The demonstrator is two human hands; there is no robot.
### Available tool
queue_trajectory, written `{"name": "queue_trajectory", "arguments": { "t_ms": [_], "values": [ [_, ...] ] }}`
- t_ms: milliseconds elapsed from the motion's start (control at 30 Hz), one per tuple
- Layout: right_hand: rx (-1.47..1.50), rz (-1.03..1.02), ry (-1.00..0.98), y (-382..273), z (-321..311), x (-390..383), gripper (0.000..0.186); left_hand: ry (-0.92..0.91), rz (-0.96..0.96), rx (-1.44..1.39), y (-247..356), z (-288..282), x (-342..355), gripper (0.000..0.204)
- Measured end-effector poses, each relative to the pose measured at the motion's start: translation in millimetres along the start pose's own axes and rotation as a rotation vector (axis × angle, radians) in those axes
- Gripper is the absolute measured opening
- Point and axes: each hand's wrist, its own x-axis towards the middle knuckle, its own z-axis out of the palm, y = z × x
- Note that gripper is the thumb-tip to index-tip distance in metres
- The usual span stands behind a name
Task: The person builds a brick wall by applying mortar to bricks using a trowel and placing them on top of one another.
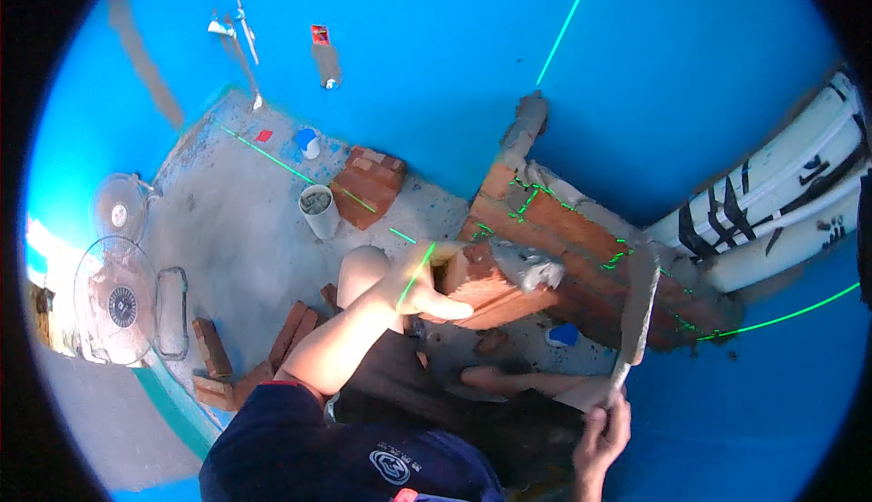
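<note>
From where I stand, the person's left hand (420,282) grips a reddish brick (495,298), thumb along the near side; the other fingers are mostly out of sight, so I can't tell how they sit. A lump of grey mortar (527,266) clings to the brick's far end. By the palm is a dark patch, and whether it is a hole or only shadow I can't make out.

The right hand (604,434) has its fingers curled around the handle of a trowel (640,307), covering part of it. The blade, smeared grey, points up in front of the low brick wall (586,252); I can't say whether it touches. The held brick hides part of that wall too, and any contact there is unclear.

Below the wall lies a blue-and-white object (562,335), too small to identify. Wrapped white pipes (767,184) run out of sight at the right. Across the floor (222,220), a bucket (320,216) of grey stuff stands just beside stacked bricks (368,188).
</note>
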Motion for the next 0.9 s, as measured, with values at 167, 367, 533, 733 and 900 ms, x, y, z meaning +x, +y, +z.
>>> {"name": "queue_trajectory", "arguments": {
  "t_ms": [167,367,533,733,900],
  "values": [
    [0.016,-0.182,-0.11,-37,50,9,0.015,0.233,0.187,0.208,34,46,14,0.056],
    [0.031,-0.241,-0.262,-49,45,7,0.023,0.339,0.11,0.105,23,46,16,0.05],
    [0.106,-0.24,-0.352,-34,25,0,0.038,0.471,0.172,0.109,-10,25,16,0.044],
    [0.154,-0.036,-0.148,-49,45,21,0.036,0.465,0.127,0.26,-2,35,6,0.048],
    [0.034,-0.163,-0.107,-32,95,7,0.044,0.439,0.133,0.142,13,64,9,0.04]
  ]
}}
